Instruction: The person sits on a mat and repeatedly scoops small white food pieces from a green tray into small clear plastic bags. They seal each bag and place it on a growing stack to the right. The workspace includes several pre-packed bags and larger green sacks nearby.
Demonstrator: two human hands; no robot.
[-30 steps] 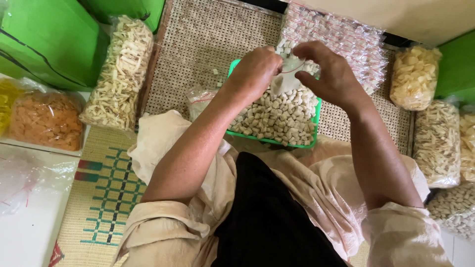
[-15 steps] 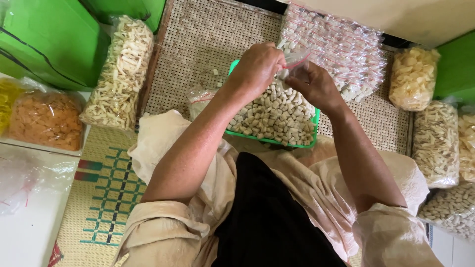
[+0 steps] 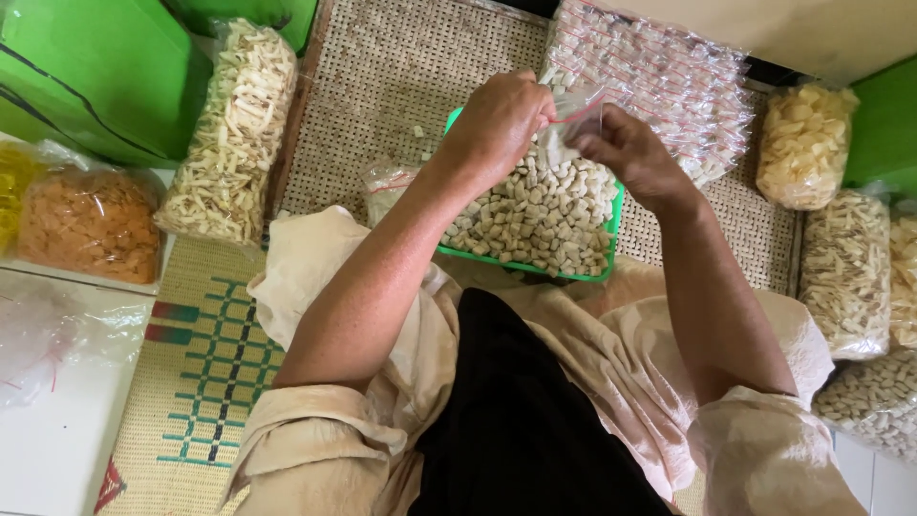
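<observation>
My left hand (image 3: 501, 119) and my right hand (image 3: 626, 153) both pinch the top edge of a small clear plastic bag (image 3: 571, 119) with a red strip along its mouth. The bag hangs between them over a green tray (image 3: 506, 260) heaped with pale beige snack pieces (image 3: 544, 215). Some pieces show inside the bag. The tray rests on my lap at the edge of a woven rattan tray (image 3: 401, 86).
A pile of small filled clear bags (image 3: 669, 76) lies on the rattan tray behind my hands. Large bags of snacks stand at the left (image 3: 239, 124) and right (image 3: 845, 272), an orange one (image 3: 91, 225) far left. A green box (image 3: 95, 76) is top left.
My right hand has closed in toward the left, its spread fingers now pinching the bag's top edge. My left hand has stayed in place.
</observation>
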